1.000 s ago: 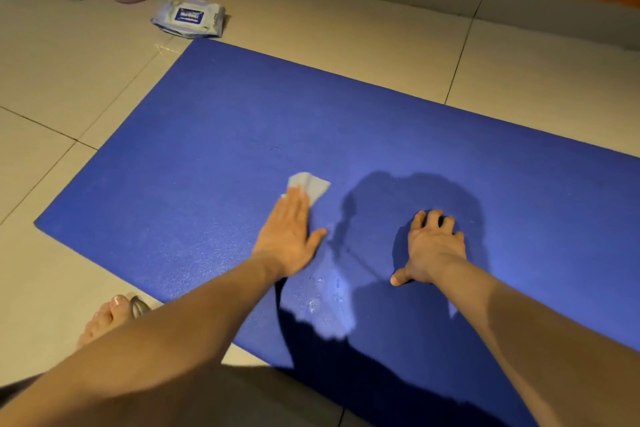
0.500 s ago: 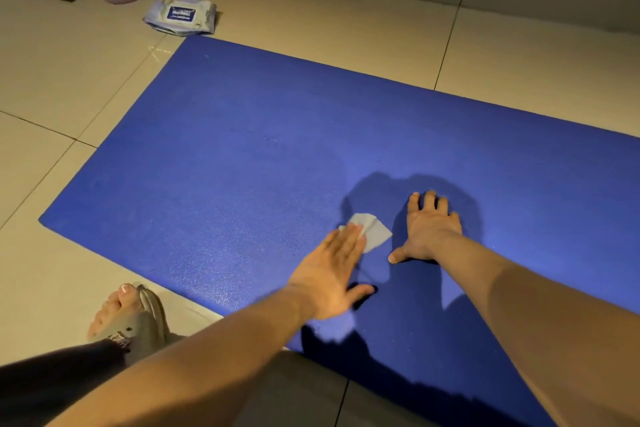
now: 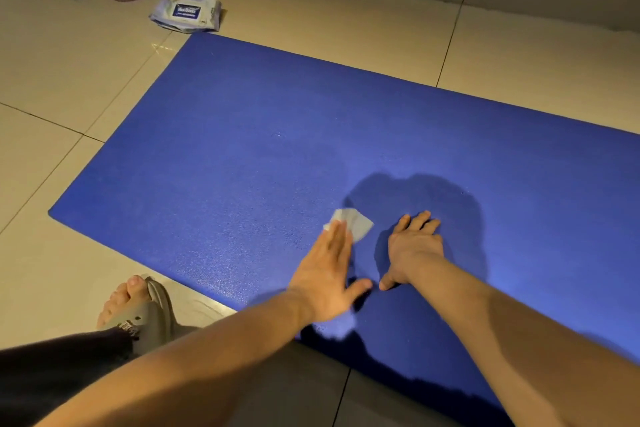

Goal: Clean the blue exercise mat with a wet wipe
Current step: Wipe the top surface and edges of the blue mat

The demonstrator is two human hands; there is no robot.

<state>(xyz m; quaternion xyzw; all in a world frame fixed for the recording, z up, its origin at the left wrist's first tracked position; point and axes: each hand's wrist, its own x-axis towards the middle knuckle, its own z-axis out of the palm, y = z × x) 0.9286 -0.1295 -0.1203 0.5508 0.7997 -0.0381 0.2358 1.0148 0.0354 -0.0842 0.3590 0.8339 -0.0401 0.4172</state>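
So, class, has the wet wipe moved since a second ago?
Yes. The wet wipe slid right along the blue exercise mat, toward the planted right hand.

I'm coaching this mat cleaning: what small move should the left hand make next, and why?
Probably slide the wet wipe leftward across the blue mat. The left hand presses it flat with straight fingers, close beside the braced right hand, leaving little room on the right.
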